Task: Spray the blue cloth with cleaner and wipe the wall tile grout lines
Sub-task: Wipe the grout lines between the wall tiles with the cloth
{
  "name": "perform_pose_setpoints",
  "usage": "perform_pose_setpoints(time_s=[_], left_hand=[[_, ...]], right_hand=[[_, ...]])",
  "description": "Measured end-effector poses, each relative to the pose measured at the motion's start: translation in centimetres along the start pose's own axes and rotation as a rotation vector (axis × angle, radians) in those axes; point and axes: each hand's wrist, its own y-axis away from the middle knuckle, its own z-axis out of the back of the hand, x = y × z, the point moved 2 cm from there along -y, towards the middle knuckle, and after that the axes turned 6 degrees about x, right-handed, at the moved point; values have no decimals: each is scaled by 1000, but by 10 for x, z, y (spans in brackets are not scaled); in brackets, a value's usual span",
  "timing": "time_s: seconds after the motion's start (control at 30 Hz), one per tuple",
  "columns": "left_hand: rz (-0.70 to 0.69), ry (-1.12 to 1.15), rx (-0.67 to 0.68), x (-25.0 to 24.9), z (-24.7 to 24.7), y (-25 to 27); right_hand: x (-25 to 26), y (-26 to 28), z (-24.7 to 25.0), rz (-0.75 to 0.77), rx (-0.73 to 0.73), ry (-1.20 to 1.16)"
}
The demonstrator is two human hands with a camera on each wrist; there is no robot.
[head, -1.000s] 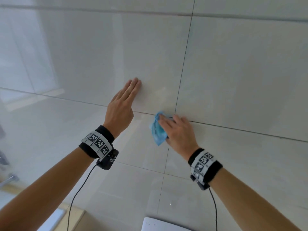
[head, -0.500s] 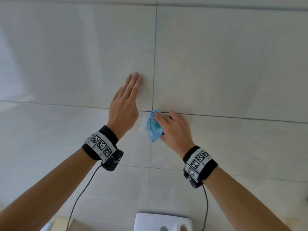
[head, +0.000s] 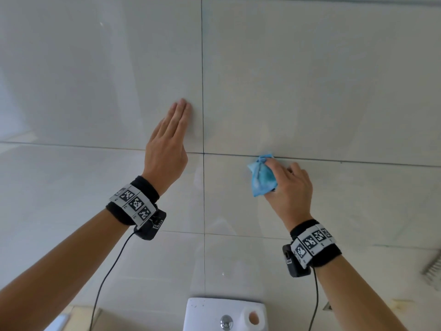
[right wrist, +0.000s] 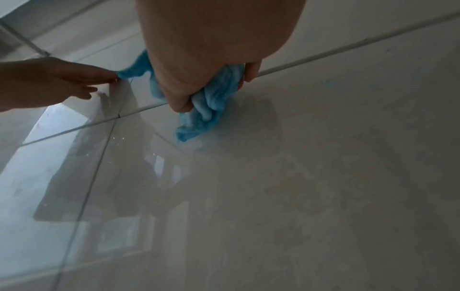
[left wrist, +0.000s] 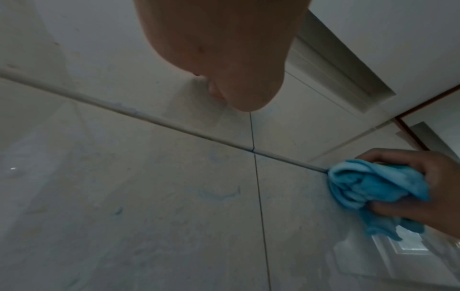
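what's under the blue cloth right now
The blue cloth, bunched in the right hand, presses against the wall tile, its top edge on the horizontal grout line. The stretch of grout and tile beneath it is covered, so its condition cannot be seen.

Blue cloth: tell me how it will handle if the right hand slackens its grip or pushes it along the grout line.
The blue cloth bunches into soft folds in the right hand, so it is probably floppy. A loose tail hangs below the fingers; slackened, it would likely unfurl. It looks light, and on the glossy wall tile it should slide easily.
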Motion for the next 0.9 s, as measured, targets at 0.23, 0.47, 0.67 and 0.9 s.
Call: perform_pose_setpoints(time_s=[0.23, 0.47, 0.67, 0.9], left_hand=[[-95, 56, -7, -33, -7, 8], [-255, 128, 86, -114, -36, 2], [-266, 164, 129, -171, -59, -4], [-234, 181, 147, -208, -70, 2]], right_hand=[[8, -2, 2, -38, 42, -27], [-73, 18, 57, -183, -8, 80], [-122, 28, 92, -269, -27, 68], [-163, 42, 98, -379, -35, 1]])
